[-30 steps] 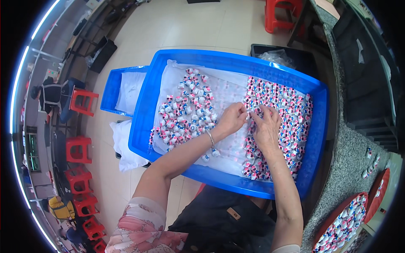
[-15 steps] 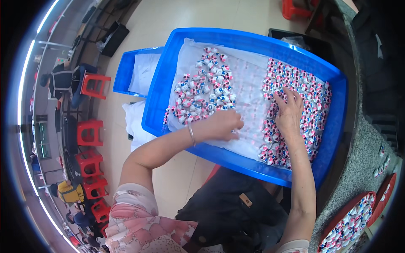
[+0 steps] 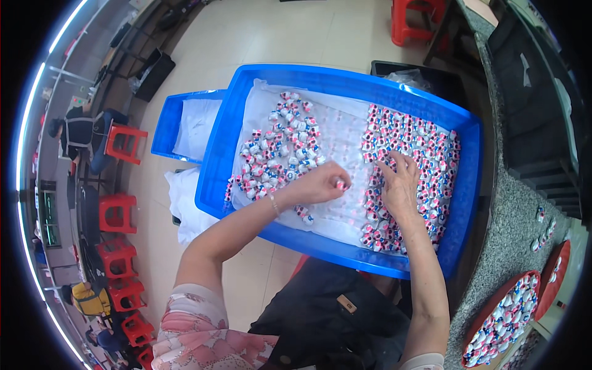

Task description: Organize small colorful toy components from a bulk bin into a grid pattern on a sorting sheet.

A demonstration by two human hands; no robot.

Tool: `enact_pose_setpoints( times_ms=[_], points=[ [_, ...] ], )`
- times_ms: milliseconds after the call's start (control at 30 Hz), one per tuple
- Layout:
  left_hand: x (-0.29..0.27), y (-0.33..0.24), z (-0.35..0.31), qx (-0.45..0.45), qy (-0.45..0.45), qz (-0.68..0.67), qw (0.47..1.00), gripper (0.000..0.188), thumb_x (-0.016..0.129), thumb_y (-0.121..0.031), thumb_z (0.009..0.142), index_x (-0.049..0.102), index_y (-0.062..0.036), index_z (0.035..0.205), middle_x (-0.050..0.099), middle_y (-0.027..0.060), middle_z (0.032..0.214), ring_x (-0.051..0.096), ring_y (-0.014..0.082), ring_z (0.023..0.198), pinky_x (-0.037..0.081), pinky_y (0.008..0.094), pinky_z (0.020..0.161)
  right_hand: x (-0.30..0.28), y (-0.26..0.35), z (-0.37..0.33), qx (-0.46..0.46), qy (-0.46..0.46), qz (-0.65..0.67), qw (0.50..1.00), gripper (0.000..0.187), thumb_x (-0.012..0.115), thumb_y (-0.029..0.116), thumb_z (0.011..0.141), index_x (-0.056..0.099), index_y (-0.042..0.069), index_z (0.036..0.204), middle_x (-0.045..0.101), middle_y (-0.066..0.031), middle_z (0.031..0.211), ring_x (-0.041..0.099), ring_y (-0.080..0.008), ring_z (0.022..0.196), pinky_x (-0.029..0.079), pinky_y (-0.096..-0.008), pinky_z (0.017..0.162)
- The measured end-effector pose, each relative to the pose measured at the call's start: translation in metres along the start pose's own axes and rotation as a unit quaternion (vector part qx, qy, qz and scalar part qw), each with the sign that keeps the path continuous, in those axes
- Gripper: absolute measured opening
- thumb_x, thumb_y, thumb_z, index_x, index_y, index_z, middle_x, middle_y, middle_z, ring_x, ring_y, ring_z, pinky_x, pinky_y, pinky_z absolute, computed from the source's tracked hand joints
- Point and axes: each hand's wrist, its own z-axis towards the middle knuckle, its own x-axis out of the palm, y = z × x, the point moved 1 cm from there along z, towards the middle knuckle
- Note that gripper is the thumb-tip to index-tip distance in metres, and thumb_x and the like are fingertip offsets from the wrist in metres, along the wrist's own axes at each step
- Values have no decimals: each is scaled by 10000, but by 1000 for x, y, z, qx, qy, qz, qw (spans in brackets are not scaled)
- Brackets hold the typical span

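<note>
A large blue tray lined with a white sheet lies in front of me. At its left is a loose heap of small pink, white and blue figurines; similar figurines stand packed in rows at its right. My left hand is closed on one small figurine, held above the sheet between the two groups. My right hand lies over the left edge of the packed rows, thumb and fingers apart, fingertips at the figurines. What lies under its palm is hidden.
Behind the tray's left side is a smaller blue tray, with white cloth nearby. On the right, a speckled counter carries a red basket full of figurines. Red stools line the left, where other people sit. A black bin stands behind.
My left hand now shows a figurine in its fingers. Several figurines now show beside the left forearm. The whole view has shifted, the tray sitting lower and further left.
</note>
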Motion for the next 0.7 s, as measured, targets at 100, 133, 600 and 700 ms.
enact_pose_setpoints(
  times_ms=[100,133,600,700],
  points=[
    [15,3,28,-27,-38,-11,999,272,728,-50,799,606,-39,1043,561,22,880,606,109,762,529,277,763,4,-3,-1,-2,-1,-2,1000,480,600,-94,697,708,129,1108,520,-136,1307,428,-356,1240,344,-471,1056],
    [18,2,33,-29,-37,-12,999,272,728,-50,799,606,-39,1043,561,22,880,606,109,762,529,277,763,4,-4,-2,-8,-1,3,1000,479,603,-93,694,710,128,1106,521,-137,1307,431,-358,1237,347,-472,1053],
    [22,9,50,113,-155,168,967,305,734,-58,753,618,-41,1035,565,111,1012,614,262,843,519,364,728,12,2,-7,-41,31,-20,998,454,621,-69,687,727,157,1067,514,-111,1347,429,-351,1256,347,-486,1054],
    [-9,-12,26,131,-78,208,966,278,706,-73,754,614,-46,1015,561,116,1016,589,300,925,502,400,778,8,2,-6,-35,43,-6,998,464,616,-75,689,724,157,1077,508,-113,1360,418,-361,1266,347,-486,1055]
  ],
)
